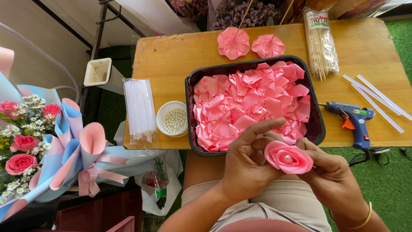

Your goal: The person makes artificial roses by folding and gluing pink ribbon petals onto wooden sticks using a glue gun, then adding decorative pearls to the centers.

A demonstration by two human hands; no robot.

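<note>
Head view: holding a pink ribbon rose [288, 157] over the lap, left hand [248, 162] and right hand [330, 178] fingers clamping on it, just below a black tray [318, 129] of folded petals on the wooden table [171, 56]; blue glue gun [354, 120] lying right.

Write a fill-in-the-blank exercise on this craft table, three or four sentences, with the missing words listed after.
1. Both hands, left hand and right hand, hold a pink ribbon rose with a ____ at its centre.
2. The black tray is full of folded pink ribbon ____.
3. The blue glue gun lies to the ____ of the tray.
4. The round white dish of pearls sits between the tray and a packet of clear ____ sticks.

Missing words: pearl; petals; right; glue
</note>
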